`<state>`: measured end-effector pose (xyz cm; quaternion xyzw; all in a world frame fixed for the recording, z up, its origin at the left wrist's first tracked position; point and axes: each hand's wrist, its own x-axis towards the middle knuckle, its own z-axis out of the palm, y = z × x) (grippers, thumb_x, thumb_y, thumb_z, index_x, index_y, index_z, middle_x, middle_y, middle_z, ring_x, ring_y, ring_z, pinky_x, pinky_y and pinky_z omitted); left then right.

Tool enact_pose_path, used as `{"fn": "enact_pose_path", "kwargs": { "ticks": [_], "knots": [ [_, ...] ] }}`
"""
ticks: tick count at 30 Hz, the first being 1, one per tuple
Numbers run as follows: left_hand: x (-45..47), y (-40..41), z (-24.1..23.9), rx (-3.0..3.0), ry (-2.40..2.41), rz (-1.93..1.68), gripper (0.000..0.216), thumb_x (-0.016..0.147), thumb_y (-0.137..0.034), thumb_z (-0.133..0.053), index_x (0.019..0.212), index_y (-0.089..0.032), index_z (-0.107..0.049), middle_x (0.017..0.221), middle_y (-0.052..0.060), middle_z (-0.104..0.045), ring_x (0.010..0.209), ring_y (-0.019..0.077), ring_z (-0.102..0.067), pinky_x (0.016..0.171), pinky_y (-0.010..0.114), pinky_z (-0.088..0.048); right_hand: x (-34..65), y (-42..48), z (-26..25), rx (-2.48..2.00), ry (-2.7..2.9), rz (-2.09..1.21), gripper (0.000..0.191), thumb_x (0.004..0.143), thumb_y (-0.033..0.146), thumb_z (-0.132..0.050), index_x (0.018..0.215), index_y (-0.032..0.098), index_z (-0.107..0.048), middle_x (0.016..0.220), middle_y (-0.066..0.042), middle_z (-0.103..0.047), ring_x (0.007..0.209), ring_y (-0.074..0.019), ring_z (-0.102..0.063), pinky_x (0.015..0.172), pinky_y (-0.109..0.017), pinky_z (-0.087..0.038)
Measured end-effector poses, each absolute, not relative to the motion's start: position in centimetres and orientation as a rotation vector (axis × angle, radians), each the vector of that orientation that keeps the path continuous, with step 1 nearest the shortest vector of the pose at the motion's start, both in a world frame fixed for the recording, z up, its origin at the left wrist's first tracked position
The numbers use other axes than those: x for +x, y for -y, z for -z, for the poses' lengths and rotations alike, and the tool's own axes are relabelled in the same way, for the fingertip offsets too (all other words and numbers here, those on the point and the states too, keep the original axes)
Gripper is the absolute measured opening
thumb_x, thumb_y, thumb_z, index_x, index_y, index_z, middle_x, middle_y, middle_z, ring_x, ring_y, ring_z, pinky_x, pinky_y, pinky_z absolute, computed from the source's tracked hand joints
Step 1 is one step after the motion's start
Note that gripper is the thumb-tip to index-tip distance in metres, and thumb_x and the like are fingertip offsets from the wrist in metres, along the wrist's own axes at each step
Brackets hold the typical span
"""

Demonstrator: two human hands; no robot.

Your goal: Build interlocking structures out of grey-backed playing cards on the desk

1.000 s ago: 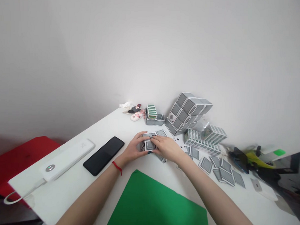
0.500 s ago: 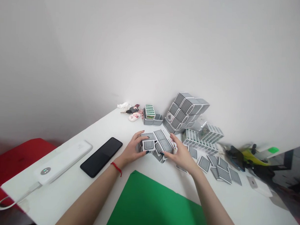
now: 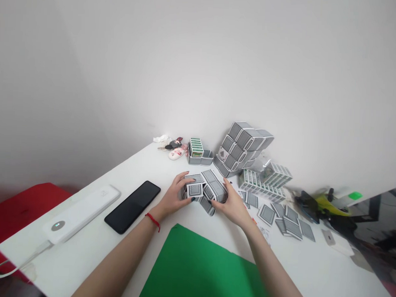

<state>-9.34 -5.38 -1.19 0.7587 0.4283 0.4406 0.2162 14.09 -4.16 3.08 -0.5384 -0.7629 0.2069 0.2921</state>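
A small structure of folded grey-backed playing cards (image 3: 205, 191) sits on the white table (image 3: 93, 244) in front of me. My left hand (image 3: 174, 199) wraps its fingers round the left side of it. My right hand (image 3: 231, 204) grips the right side, thumb on top. Both hands hold it from opposite sides just beyond the green sheet (image 3: 197, 269).
A taller stack of card cubes (image 3: 241, 148) leans against the wall, with card rows (image 3: 265, 181) and loose cards (image 3: 286, 221) to its right. A black phone (image 3: 132, 205) and a white power bank (image 3: 82, 213) lie to the left. Keys and charms (image 3: 173, 147) sit at the back.
My right hand lifted off the top of the card structure, swung out to the right, then closed back on its right side. The left hand stayed in place.
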Motion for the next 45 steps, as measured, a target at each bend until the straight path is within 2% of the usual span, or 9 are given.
{"fn": "enact_pose_path", "kwargs": {
  "ticks": [13,21,23,27,30,32,35,40,45],
  "knots": [
    [-9.1,5.5,1.0,2.12,-1.217,-1.24,0.046,0.08,-0.029,-0.056,0.124,-0.022,-0.044,0.141,0.012,-0.026,0.133,0.0279,-0.024,0.109,0.046,-0.023,13.8,4.4,-1.8,-1.487,1.882,-0.595,0.093,0.061,0.039,-0.068,0.138,0.01,-0.023,0.134,-0.019,-0.043,0.123,-0.0282,-0.042,0.102,-0.042,-0.034],
    [-9.0,4.6,3.0,2.096,-1.286,-1.284,0.095,0.068,-0.021,-0.064,0.141,-0.023,-0.004,0.145,0.016,-0.01,0.136,0.0325,-0.012,0.106,0.051,-0.025,12.5,6.2,0.1,-1.501,1.695,-0.576,0.101,0.06,0.047,-0.07,0.139,0.012,-0.019,0.136,-0.019,-0.04,0.125,-0.0319,-0.039,0.101,-0.047,-0.035],
    [-8.9,4.2,3.7,2.068,-1.346,-1.329,0.096,0.068,-0.018,-0.062,0.14,-0.021,0.001,0.144,0.018,-0.01,0.134,0.0324,-0.017,0.105,0.051,-0.027,12.1,6.9,0.5,-1.48,1.696,-0.61,0.104,0.057,0.048,-0.072,0.14,0.013,-0.019,0.137,-0.019,-0.039,0.123,-0.0328,-0.042,0.099,-0.048,-0.037],
    [-9.0,3.5,4.4,1.853,-1.522,-1.477,0.082,0.073,-0.019,-0.057,0.139,-0.016,-0.008,0.138,0.019,-0.02,0.13,0.03,-0.028,0.102,0.048,-0.032,11.4,8.2,1.6,-1.396,1.683,-0.785,0.105,0.056,0.046,-0.073,0.14,0.016,-0.018,0.133,-0.018,-0.044,0.102,-0.0275,-0.057,0.079,-0.039,-0.053],
    [-9.5,3.2,4.2,1.676,-1.648,-1.578,0.072,0.072,-0.017,-0.055,0.135,-0.015,-0.02,0.13,0.018,-0.029,0.123,0.0283,-0.037,0.099,0.048,-0.038,11.4,8.1,2.5,-1.361,1.685,-0.818,0.098,0.057,0.043,-0.073,0.138,0.019,-0.023,0.128,-0.016,-0.047,0.093,-0.0245,-0.059,0.068,-0.035,-0.055],
    [-9.9,3.3,3.9,1.591,-1.717,-1.632,0.064,0.07,-0.011,-0.05,0.131,-0.017,-0.029,0.124,0.015,-0.035,0.119,0.0269,-0.042,0.095,0.047,-0.042,11.5,7.4,2.8,-1.363,1.674,-0.783,0.095,0.058,0.04,-0.073,0.136,0.018,-0.025,0.126,-0.016,-0.048,0.096,-0.0257,-0.058,0.071,-0.036,-0.054],
    [-10.1,3.8,2.9,1.555,-1.781,-1.754,0.054,0.067,-0.003,-0.042,0.118,-0.019,-0.043,0.114,0.011,-0.044,0.113,0.024,-0.046,0.092,0.043,-0.046,11.8,5.5,2.9,-1.35,1.704,-0.71,0.102,0.053,0.036,-0.076,0.138,0.018,-0.021,0.133,-0.018,-0.04,0.117,-0.0306,-0.047,0.089,-0.044,-0.046],
    [-8.3,6.0,-0.5,1.848,-1.833,-1.815,0.028,0.073,-0.013,-0.044,0.1,-0.021,-0.052,0.099,0.007,-0.054,0.102,0.0241,-0.05,0.094,0.045,-0.04,11.4,3.5,2.9,-1.18,1.83,-0.778,0.121,0.048,0.029,-0.079,0.141,0.02,-0.002,0.142,-0.019,-0.028,0.131,-0.0308,-0.029,0.105,-0.05,-0.026],
    [-4.8,8.2,-3.4,2.188,-1.746,-1.198,0.054,0.073,-0.034,-0.056,0.123,-0.02,-0.043,0.116,0.01,-0.052,0.106,0.0289,-0.047,0.09,0.044,-0.039,10.0,4.2,3.7,-1.094,1.764,-0.82,0.112,0.057,0.027,-0.074,0.141,0.021,0.001,0.137,-0.018,-0.037,0.123,-0.0285,-0.042,0.098,-0.047,-0.037]
  ]
}}
